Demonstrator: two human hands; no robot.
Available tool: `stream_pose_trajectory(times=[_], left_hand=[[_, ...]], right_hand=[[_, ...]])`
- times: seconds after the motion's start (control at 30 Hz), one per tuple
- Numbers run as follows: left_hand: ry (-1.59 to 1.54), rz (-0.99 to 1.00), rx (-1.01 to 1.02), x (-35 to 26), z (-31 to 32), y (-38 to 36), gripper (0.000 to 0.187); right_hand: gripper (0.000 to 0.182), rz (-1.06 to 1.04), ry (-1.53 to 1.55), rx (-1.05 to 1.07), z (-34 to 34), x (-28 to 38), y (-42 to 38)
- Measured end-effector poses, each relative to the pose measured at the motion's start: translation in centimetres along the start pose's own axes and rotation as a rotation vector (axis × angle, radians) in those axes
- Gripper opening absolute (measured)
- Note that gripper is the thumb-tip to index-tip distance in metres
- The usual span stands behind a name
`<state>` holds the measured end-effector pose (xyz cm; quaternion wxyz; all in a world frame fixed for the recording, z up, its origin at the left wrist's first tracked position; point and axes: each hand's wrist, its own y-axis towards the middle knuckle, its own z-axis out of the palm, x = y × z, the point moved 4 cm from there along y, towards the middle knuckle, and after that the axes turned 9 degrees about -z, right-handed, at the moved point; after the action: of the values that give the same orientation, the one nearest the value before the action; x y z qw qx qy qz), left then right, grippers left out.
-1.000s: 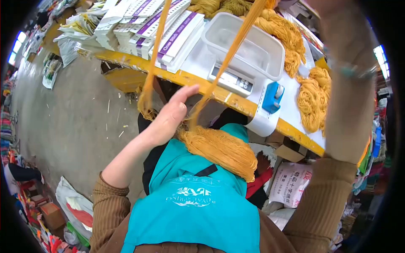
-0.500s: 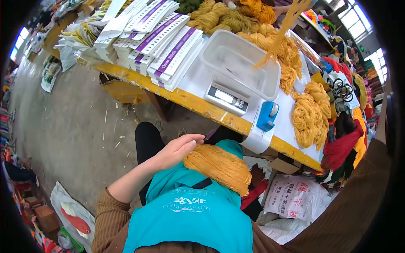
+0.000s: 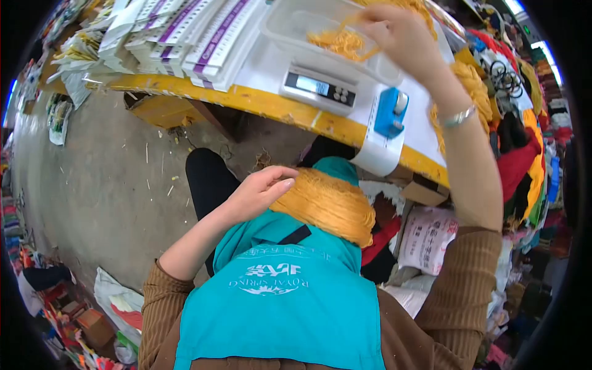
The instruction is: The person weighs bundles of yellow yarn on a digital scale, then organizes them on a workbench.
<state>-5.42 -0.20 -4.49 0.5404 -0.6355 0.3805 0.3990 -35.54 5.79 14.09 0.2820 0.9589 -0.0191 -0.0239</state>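
Observation:
A thick skein of golden-yellow yarn (image 3: 327,206) lies across my lap on the teal apron (image 3: 280,320). My left hand (image 3: 262,192) rests at its left end, fingers stretched out over the strands. Over the clear plastic tub (image 3: 280,28) my right hand (image 3: 398,40) is blurred, its fingers closed on a yellow yarn strand (image 3: 370,52). The strand hangs into the tub, where a small loose yarn pile (image 3: 339,42) lies. Under the tub sits a digital scale (image 3: 317,87) with a lit display; its digits are hard to read.
A blue tape dispenser (image 3: 391,111) stands right of the scale. Stacks of white cards with purple bands (image 3: 216,37) fill the table's left. More yellow skeins (image 3: 472,86) and black-handled scissors (image 3: 507,79) lie at right. The yellow table edge (image 3: 259,105) runs before my knees.
My right hand has come into view over the tub, and yarn that was hanging above now lies piled inside. The scale display shows digits. The view has shifted; my left hand stays on the skein.

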Motion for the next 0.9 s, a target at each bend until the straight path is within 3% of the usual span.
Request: stream_pose_trajectory(times=[0.03, 0.07, 0.13, 0.17, 0.2, 0.27, 0.3, 0.37, 0.43, 0.5, 0.53, 0.6, 0.67, 0.7, 0.73, 0.77, 0.8, 0.83, 0.9], left_hand=[[0.056, 0.014, 0.041, -0.1, 0.7, 0.2, 0.034], [0.110, 0.031, 0.081, -0.3, 1.4, 0.3, 0.034], [0.170, 0.069, 0.131, -0.6, 3.3, 0.9, 0.036], [0.266, 0.203, 0.177, -0.9, 4.5, 1.2, 0.038], [0.359, 0.341, 0.226, -1.1, 5.9, 1.4, 0.040], [0.416, 0.373, 0.293, -0.7, 8.4, 2.2, 0.043], [0.514, 0.423, 0.320, -0.8, 9.6, 2.4, 0.042], [0.674, 0.496, 0.346, -0.8, 11.9, 2.6, 0.040], [0.689, 0.552, 0.363, -1.1, 13.6, 2.7, 0.043], [0.705, 0.606, 0.370, -1.5, 15.0, 2.8, 0.045], [0.716, 0.609, 0.388, -1.7, 15.6, 2.8, 0.048], [0.741, 0.623, 0.417, -2.1, 16.7, 3.3, 0.051], [0.687, 0.644, 0.454, -2.4, 18.1, 3.7, 0.061], [0.690, 0.651, 0.472, -3.0, 18.8, 3.8, 0.061], [0.566, 0.582, 0.596, -3.9, 19.5, 3.9, 0.066], [0.442, 0.510, 0.713, -5.1, 20.2, 3.8, 0.071], [0.356, 0.400, 0.813, -6.4, 20.6, 3.5, 0.068], [0.365, 0.409, 0.816, -7.2, 20.9, 3.6, 0.068], [0.209, 0.219, 1.053, -8.8, 21.4, 3.3, 0.053]], right_hand=[[0.034, -0.117, -0.075, 0.007, -0.3, 2.6, -2.3], [0.033, 0.049, 0.018, 0.077, -0.9, 4.7, -4.3], [0.026, 0.090, 0.104, 0.069, -2.6, 8.1, -8.8], [0.022, 0.149, 0.164, 0.100, -3.3, 9.6, -11.3], [0.016, 0.284, 0.266, 0.205, -3.5, 10.9, -14.8], [0.011, 0.451, 0.488, 0.375, -2.8, 13.2, -22.4], [0.014, 0.586, 0.512, 0.583, -2.0, 14.5, -26.9], [0.031, 0.660, 0.300, 0.848, -1.4, 18.1, -34.7], [0.039, 0.732, 0.299, 0.616, -0.1, 21.2, -39.8], [0.027, 0.962, 0.336, 0.300, 1.5, 23.1, -42.5], [0.027, 0.974, 0.335, 0.290, 1.5, 23.9, -43.7], [0.023, 1.030, 0.238, 0.047, -0.1, 24.2, -43.3], [0.015, 1.153, 0.367, -0.129, -3.0, 24.2, -42.7], [0.013, 1.109, 0.422, -0.187, -4.6, 23.7, -42.5], [0.014, 1.316, 0.521, -0.208, -6.7, 23.4, -41.2], [0.013, 1.340, 0.688, -0.310, -8.1, 22.7, -39.1], [0.013, 1.256, 0.657, -0.247, -9.4, 21.8, -36.7], [0.013, 1.168, 0.628, -0.184, -10.5, 21.1, -34.7], [0.013, 1.170, 0.762, -0.198, -11.6, 20.3, -32.2]])
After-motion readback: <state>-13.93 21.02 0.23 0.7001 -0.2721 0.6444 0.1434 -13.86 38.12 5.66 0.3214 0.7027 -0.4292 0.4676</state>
